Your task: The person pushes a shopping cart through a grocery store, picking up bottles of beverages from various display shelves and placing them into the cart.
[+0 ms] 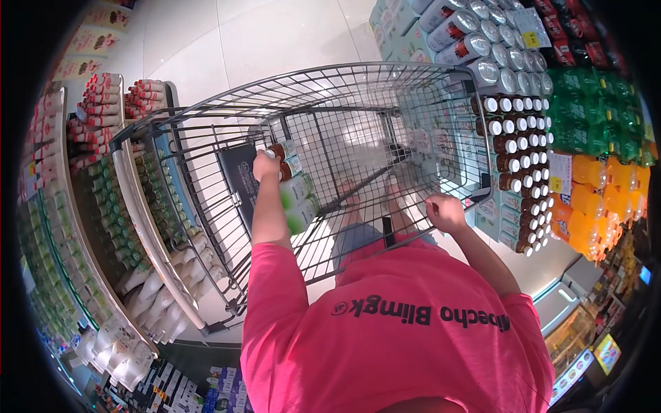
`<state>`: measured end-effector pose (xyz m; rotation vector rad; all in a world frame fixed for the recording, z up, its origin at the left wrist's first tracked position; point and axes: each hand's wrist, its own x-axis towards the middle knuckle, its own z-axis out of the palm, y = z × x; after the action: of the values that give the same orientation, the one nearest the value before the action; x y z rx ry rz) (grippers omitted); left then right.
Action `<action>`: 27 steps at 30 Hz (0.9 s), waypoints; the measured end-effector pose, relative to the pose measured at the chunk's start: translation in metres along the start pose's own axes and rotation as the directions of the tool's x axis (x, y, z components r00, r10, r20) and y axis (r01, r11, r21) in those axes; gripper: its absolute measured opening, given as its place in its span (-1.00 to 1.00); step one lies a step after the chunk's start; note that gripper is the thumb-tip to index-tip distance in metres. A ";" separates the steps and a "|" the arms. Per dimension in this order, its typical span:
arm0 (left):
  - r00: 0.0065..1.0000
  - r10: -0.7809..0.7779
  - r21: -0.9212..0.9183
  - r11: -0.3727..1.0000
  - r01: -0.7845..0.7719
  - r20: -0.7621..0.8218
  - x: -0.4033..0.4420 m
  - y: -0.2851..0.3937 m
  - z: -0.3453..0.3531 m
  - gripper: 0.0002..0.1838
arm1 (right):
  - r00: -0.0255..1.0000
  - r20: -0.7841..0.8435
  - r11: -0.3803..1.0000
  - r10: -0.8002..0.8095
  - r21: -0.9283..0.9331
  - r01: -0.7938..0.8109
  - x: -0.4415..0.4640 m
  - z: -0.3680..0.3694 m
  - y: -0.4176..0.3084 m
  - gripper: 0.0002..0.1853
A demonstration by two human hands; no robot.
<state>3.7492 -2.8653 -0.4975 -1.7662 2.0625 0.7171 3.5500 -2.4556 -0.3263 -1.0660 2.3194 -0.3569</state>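
Two brown bottles (pixel 285 169) and green-white packs (pixel 301 199) already lie in the cart (pixel 237 180), my left hand (pixel 266 166) gripping one bottle not yet released, my right hand (pixel 446 211) curled at the rim, its grip unclear.

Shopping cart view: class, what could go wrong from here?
The brown bottle at the left hand might slip and knock the green-and-white packs beside it. The shopping cart appears close to the stacked white-capped bottles, so a nudge could possibly dislodge some.
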 end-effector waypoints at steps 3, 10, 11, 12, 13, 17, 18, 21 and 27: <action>1.000 -0.022 -0.025 0.999 0.022 -0.006 0.000 -0.002 0.002 -0.45 | 0.999 0.034 1.000 0.020 -0.020 -0.019 0.001 -0.001 -0.001 -0.91; 0.997 0.001 -0.125 0.992 -0.011 -0.081 0.000 -0.017 -0.004 -0.36 | 0.999 0.034 0.998 0.002 -0.059 0.000 0.000 -0.003 -0.002 -0.85; 0.992 0.000 -0.148 0.989 -0.019 -0.125 0.000 -0.018 -0.006 -0.34 | 1.000 -0.009 1.000 -0.022 -0.019 0.022 0.000 -0.001 -0.001 -0.83; 0.984 0.034 -0.188 0.980 -0.067 -0.176 -0.006 -0.014 -0.011 -0.34 | 1.000 -0.022 1.000 -0.018 -0.022 0.018 0.000 -0.002 -0.001 -0.83; 0.972 0.066 -0.224 0.967 -0.118 -0.227 -0.018 -0.008 -0.014 -0.33 | 0.999 -0.035 1.000 -0.015 -0.025 0.014 -0.001 -0.003 -0.004 -0.83; 0.921 0.352 -0.436 0.811 -0.390 -0.169 -0.079 0.020 -0.014 -0.49 | 0.998 -0.048 0.999 -0.048 -0.026 0.047 0.002 -0.004 -0.003 -0.85; 0.875 0.460 -0.473 0.743 -0.473 -0.154 -0.101 0.027 -0.004 -0.53 | 0.997 -0.057 0.998 -0.052 -0.023 0.051 0.000 -0.003 -0.003 -0.86; 0.704 0.682 -0.526 0.680 -0.511 0.198 -0.174 0.050 0.011 -0.44 | 0.999 -0.040 1.000 0.019 0.011 -0.019 -0.001 0.001 -0.002 -0.85; 0.480 0.642 -0.440 0.763 -0.474 0.598 -0.255 0.092 0.016 -0.46 | 0.991 -0.134 0.969 -0.023 0.240 0.055 -0.007 -0.001 0.002 -0.83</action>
<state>3.7025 -2.6388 -0.3553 -0.5690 1.9582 1.5851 3.5520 -2.4489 -0.3241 -0.9927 2.2956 -0.7266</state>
